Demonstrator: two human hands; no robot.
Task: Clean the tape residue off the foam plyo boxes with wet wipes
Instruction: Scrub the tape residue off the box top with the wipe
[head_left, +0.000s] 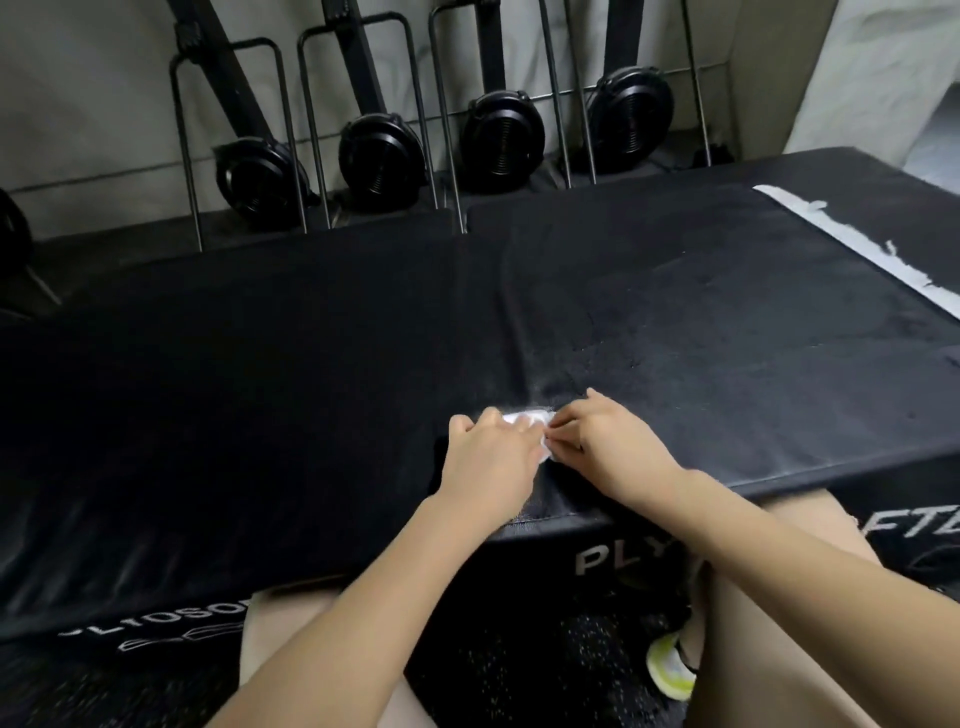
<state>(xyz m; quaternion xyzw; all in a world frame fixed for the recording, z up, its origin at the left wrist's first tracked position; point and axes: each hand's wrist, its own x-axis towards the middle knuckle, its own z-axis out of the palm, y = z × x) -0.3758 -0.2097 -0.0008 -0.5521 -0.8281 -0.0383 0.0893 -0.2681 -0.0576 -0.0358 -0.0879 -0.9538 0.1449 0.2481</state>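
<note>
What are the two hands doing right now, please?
Left hand: fingers curled on the white wipe, holding it.
Right hand: pinching the same wipe on the black foam box.

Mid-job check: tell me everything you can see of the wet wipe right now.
The wet wipe is a small white crumpled wad, mostly hidden between the two hands. It lies on the black top of the foam plyo box, near its front edge, beside a crease in the cover. The left hand and the right hand both pinch it with their fingertips. A faint whitish smear shows just behind it.
</note>
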